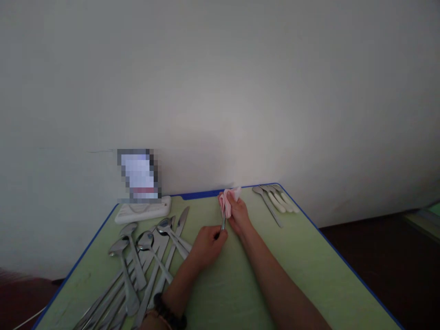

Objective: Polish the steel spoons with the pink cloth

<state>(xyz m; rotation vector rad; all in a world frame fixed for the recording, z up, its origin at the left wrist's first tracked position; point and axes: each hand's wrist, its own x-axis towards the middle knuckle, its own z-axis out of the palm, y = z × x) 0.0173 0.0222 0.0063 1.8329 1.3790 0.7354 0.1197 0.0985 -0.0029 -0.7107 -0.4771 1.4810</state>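
Near the middle of the table, my left hand point(207, 246) is closed around the lower end of a piece of metal cutlery point(223, 222). Its upper end disappears into a folded pink cloth point(224, 204), so I cannot tell whether it is a spoon or another kind. My right hand point(239, 214) grips the cloth around that covered end. Left of my hands lies a loose pile of steel spoons point(145, 240) and table knives point(182, 221), partly hidden by my left forearm.
At the table's far right lie a metal spoon point(267, 204) and several utensils with cream handles point(283, 204). A white flat device point(143, 211) sits at the back left, below a pixelated upright screen point(139, 174). The green table point(227, 293) has a blue edge and meets the wall.
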